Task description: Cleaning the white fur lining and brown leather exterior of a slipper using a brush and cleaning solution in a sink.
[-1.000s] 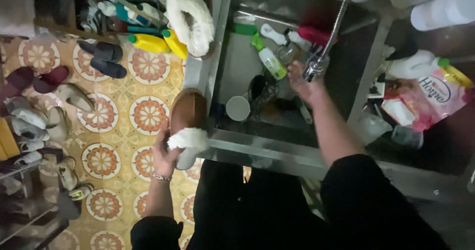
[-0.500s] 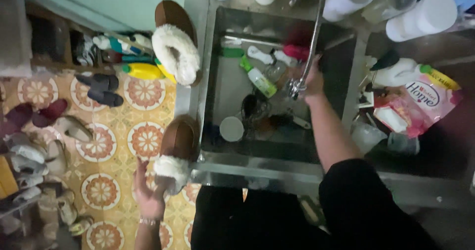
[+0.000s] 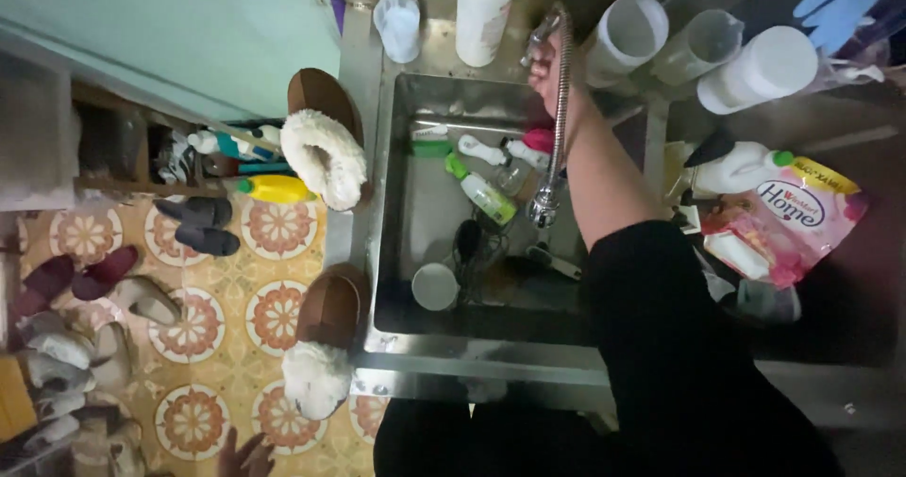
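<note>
Right hand: up at the far edge of the steel sink, the right hand (image 3: pixel 545 62) is clenched around the base of the flexible metal tap hose (image 3: pixel 561 109); a second ago it was down at the spray head, so it has climbed to the top of the tap.
Tap hose: it hangs from that grip down into the basin, its spray head (image 3: pixel 544 203) dangling over the middle, no water visible.
Left hand: the left hand (image 3: pixel 247 456) sits at the bottom edge of the view over the patterned tile floor, fingers spread, holding nothing; it has let go of the slipper it gripped a moment back.
Near slipper: the brown slipper with white fleece lining (image 3: pixel 326 340) rests alone on the sink's near-left corner, fleece end overhanging.
Far slipper: its brown, fleece-lined twin (image 3: pixel 324 147) lies on the left rim further back.
Sink: the stainless steel sink (image 3: pixel 396 251) holds a green-capped bottle (image 3: pixel 481 192), a white brush (image 3: pixel 479 149) and a small white cup (image 3: pixel 434 285).
Meaning: both slippers parked and the hand on the tap suggest water comes before washing.
</note>
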